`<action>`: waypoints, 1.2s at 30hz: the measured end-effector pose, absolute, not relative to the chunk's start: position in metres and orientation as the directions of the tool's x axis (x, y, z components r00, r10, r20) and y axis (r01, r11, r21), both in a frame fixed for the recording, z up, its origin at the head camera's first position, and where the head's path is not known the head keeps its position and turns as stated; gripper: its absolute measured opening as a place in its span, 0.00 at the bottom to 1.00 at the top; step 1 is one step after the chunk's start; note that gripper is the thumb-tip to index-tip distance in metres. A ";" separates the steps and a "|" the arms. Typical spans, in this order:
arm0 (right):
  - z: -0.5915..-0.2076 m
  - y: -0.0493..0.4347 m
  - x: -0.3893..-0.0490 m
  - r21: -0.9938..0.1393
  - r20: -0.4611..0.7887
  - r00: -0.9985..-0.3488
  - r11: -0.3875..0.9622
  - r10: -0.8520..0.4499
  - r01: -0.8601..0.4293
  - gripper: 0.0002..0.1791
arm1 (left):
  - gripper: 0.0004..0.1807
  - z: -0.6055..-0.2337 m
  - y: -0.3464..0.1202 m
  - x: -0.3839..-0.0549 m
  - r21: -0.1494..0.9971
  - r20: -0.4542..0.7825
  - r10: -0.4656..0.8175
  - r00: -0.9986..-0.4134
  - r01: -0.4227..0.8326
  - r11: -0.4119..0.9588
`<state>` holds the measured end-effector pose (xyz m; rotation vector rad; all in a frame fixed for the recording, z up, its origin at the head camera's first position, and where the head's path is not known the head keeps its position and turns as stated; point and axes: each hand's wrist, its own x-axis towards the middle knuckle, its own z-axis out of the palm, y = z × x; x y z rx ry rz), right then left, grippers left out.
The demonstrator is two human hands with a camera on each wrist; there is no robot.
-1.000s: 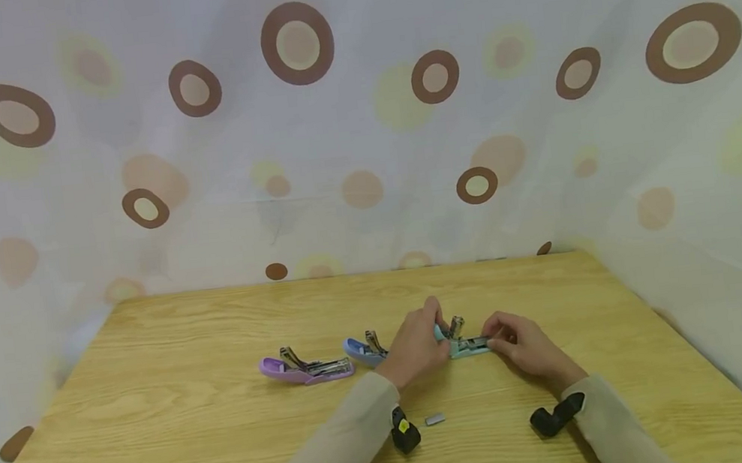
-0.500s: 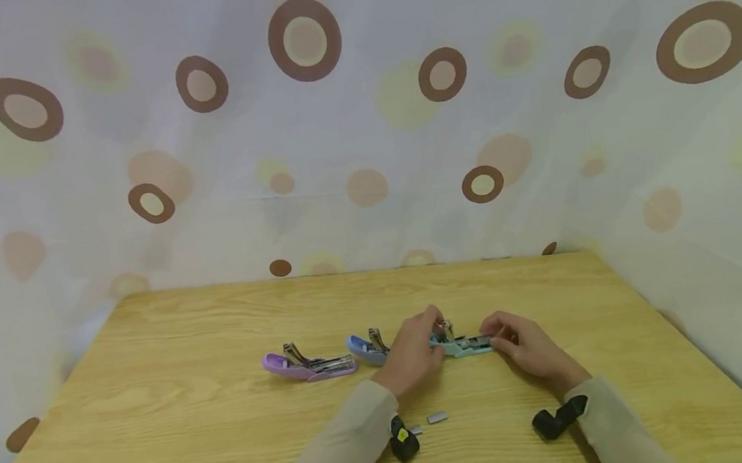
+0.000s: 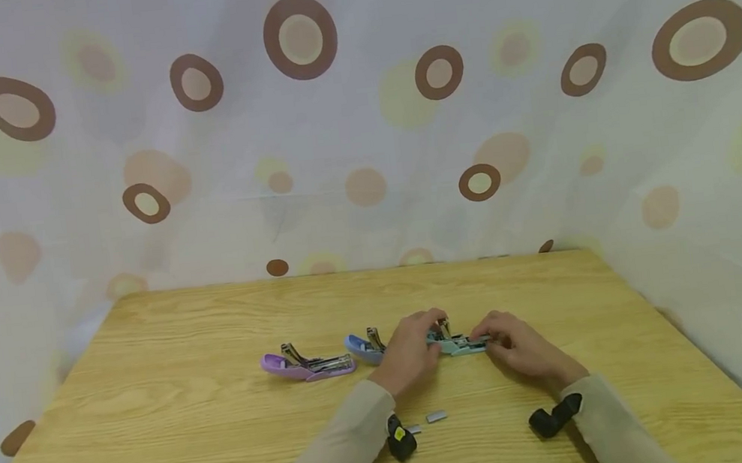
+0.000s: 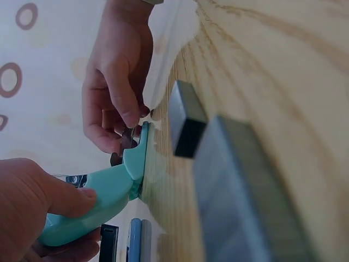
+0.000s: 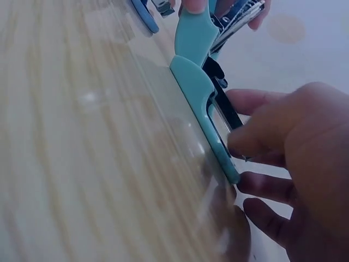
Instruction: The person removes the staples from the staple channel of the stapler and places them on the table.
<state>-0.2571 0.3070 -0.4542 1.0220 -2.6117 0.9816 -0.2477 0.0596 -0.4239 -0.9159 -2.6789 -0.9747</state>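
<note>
A teal stapler [image 3: 468, 347] lies folded wide open on the table, between both hands. My left hand [image 3: 410, 349] grips its teal top cover, thumb on the near side, as the left wrist view shows. My right hand [image 3: 525, 345] is at the other end, with thumb and fingers pinching the dark metal rail [image 5: 228, 109] above the teal base. Whether staples lie in the rail cannot be seen. Two grey staple strips, one staple strip [image 3: 436, 416] and another strip [image 3: 414, 430] partly behind the left wrist camera, lie nearer me.
To the left lies an opened purple stapler [image 3: 311, 370]. An opened blue stapler [image 3: 363, 348] sits between it and the teal one, partly hidden by my left hand. A patterned sheet [image 3: 361, 134] hangs behind the wooden table [image 3: 183, 447].
My left hand and the teal stapler's cover have shifted slightly left and down. My right fingers have moved a little left along the rail. The second staple strip has come into sight beside the left wrist.
</note>
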 end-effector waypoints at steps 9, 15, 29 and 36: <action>-0.451 0.300 -0.256 -0.525 0.358 -0.763 0.559 -0.538 -0.641 0.14 | 0.25 -0.424 0.059 -0.248 0.511 0.329 0.505 -0.798 0.600 0.616; -0.452 0.297 -0.257 -0.479 0.367 -0.764 0.596 -0.531 -0.644 0.15 | 0.25 -0.426 0.059 -0.248 0.493 0.347 0.511 -0.786 0.617 0.613; -0.447 0.283 -0.262 -0.373 0.390 -0.722 0.619 -0.572 -0.692 0.11 | 0.24 -0.423 0.057 -0.244 0.476 0.348 0.488 -0.801 0.599 0.643; -0.448 0.288 -0.262 -0.429 0.407 -0.738 0.600 -0.539 -0.675 0.12 | 0.25 -0.425 0.060 -0.246 0.457 0.379 0.503 -0.777 0.630 0.628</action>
